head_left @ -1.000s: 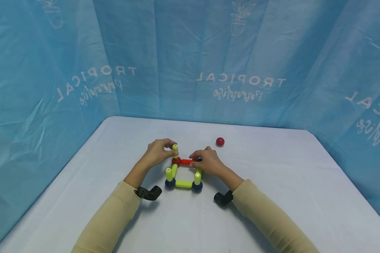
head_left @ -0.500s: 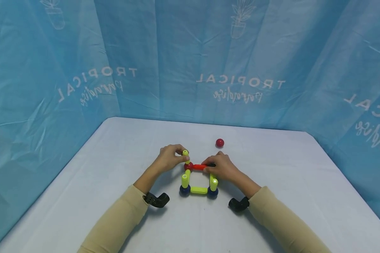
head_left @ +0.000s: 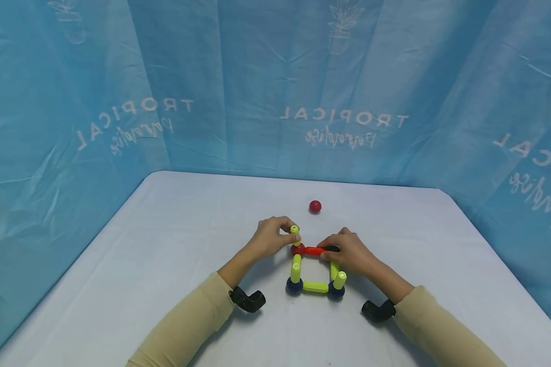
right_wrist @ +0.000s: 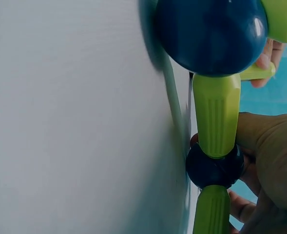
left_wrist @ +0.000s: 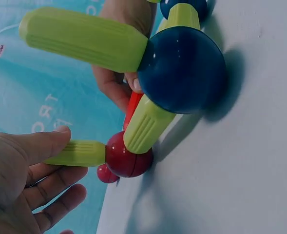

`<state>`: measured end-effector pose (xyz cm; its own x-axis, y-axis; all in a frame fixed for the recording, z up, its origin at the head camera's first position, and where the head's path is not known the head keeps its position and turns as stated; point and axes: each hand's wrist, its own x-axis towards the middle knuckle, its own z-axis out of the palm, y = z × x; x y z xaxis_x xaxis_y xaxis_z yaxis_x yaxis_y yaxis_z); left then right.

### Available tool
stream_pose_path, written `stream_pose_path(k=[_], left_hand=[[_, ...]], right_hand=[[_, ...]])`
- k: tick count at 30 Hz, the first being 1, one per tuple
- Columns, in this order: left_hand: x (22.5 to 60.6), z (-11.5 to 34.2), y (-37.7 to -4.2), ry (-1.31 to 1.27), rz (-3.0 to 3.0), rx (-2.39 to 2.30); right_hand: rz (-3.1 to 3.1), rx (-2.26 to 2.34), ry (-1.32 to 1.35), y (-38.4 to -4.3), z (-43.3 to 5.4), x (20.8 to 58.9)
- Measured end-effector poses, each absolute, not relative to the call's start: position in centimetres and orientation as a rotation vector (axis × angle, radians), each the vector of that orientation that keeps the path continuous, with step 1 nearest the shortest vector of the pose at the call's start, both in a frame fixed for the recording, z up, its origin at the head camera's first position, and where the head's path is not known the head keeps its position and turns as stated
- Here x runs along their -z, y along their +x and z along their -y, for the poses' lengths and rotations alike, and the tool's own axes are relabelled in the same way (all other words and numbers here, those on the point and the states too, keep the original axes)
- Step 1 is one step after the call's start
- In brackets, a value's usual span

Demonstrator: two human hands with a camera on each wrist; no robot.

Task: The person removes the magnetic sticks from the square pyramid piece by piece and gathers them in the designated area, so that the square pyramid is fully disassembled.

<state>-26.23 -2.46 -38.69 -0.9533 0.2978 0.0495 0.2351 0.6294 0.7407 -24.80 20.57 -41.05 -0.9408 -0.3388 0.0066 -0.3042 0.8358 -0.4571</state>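
My left hand (head_left: 270, 237) pinches an upright yellow-green magnetic stick (left_wrist: 85, 153) between thumb and fingers. That stick stands on a red ball (left_wrist: 126, 155), the back left corner of a square frame of sticks and balls. My right hand (head_left: 352, 251) curls its fingers round the dark blue ball (right_wrist: 215, 166) at the back right corner, largely hidden in the head view. A red stick (head_left: 314, 251) runs between these back corners. Two dark blue balls, left (head_left: 295, 286) and right (head_left: 336, 290), form the near corners. Each bears an upright yellow-green stick; another stick (head_left: 315, 287) joins them.
A loose red ball (head_left: 315, 206) lies on the white tabletop (head_left: 202, 214) behind the frame. A blue curtain (head_left: 266, 92) hangs along the back and sides of the table. Each wrist wears a black camera mount.
Both hands have shifted the whole frame to the right and a little nearer to me, keeping their holds. The loose red ball stays about where it was.
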Motion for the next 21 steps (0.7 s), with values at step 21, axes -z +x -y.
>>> stream_pose_path(k=[21], left_hand=[[41.7,5.9,-26.4,0.446,-2.660,-1.268]], right_hand=[[-2.933,0.771,-0.536,-24.5,-20.7,40.9]])
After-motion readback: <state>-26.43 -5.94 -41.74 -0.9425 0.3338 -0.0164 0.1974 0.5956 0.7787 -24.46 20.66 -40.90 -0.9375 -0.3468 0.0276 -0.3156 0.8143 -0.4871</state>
